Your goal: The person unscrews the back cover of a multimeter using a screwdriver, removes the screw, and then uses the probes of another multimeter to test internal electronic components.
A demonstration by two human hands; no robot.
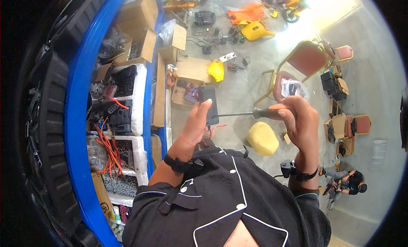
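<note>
My left hand (196,123) is closed around a black rectangular plastic case (208,100), holding it up in front of my chest. A short dark cable end hangs below the case. In my right hand (302,121) is a screwdriver (264,113), gripped by its dark handle with the fingers curled over it. Its long thin shaft runs level to the left, and the tip meets the right side of the case near its lower end. Whether the tip sits in a screw is too small to make out.
To the left, a blue shelf frame (80,136) holds boxes, white foam trays and orange cables (111,151). A yellow stool (263,138) and a red-cushioned chair (304,60) stand on the floor. Ahead lie an open cardboard box (180,94), a power strip (227,57) and yellow panels (257,31). Another person (350,182) sits at right.
</note>
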